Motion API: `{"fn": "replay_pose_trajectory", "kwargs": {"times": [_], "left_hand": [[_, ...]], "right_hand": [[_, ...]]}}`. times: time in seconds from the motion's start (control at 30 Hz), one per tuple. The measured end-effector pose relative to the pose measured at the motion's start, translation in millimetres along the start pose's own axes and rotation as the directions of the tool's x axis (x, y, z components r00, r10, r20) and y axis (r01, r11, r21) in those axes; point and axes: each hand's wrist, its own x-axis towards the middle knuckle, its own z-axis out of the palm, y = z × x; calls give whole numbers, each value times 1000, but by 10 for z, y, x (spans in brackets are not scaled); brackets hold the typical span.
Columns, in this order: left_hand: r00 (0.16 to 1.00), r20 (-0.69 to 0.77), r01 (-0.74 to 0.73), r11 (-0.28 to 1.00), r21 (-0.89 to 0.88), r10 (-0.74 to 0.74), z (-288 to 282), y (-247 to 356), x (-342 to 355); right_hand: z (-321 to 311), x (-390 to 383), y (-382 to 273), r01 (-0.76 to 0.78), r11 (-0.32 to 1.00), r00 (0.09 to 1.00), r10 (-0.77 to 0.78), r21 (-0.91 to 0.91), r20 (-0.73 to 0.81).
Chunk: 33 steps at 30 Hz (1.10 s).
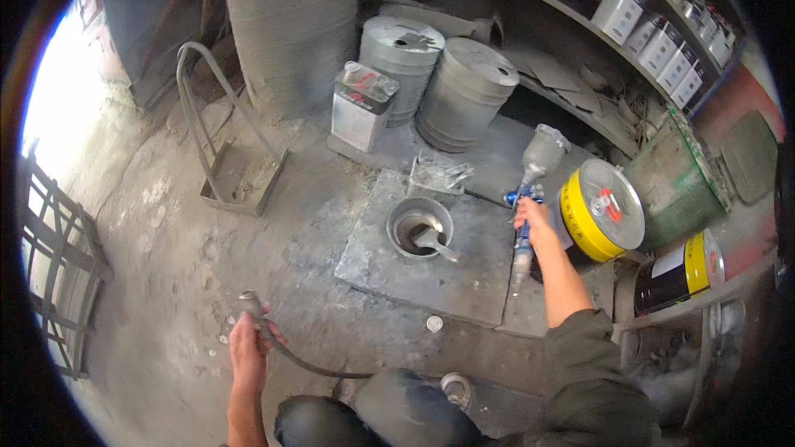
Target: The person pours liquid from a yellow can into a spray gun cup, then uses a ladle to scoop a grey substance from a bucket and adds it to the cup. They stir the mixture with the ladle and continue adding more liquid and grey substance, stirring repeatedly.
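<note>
The left hand [248,341] has its fingers wrapped around the grey metal fitting [251,304] at the end of a thin dark hose [319,370], above the dusty grey floor [157,281]; the hose runs rightward to the person's knees [406,406]. The right hand [536,217] grasps the handle of a blue-and-silver metal spray gun [523,237], fingers curled around it, the gun's grey cup [544,156] uppermost. The gun is just left of a round drum with a yellow band [583,219]. Further left, a round grey pot [392,223] stands on a flat grey slab [368,261], a broad-ended tool [430,240] leaning inside.
</note>
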Motion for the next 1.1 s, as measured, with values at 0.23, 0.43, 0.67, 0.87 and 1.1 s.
{"fn": "replay_pose_trajectory", "kwargs": {"times": [0.23, 0.43, 0.67, 0.87, 1.1], "left_hand": [[903, 410, 46, 977, 208, -130, 1461, 399, -82], [927, 372, -264, 766, 586, 35, 2009, -109, -78], [880, 474, -290, 816, 501, 22, 2068, -237, -37], [921, 368, -275, 881, 385, 126, 1967, -92, -45], [955, 290, -177, 913, 368, 68, 1830, 4, -61]], "right_hand": [[-160, -176, 158, 29, 998, 999, -30, -62, -14], [479, -477, -271, 15, 992, 994, -28, 126, 106], [1624, -1198, -1180, 52, 850, 936, -225, 525, 272], [2300, -1852, -1154, 210, 862, 886, -368, 462, 284], [2664, -2036, -941, 212, 883, 823, -392, 419, 411]]}}
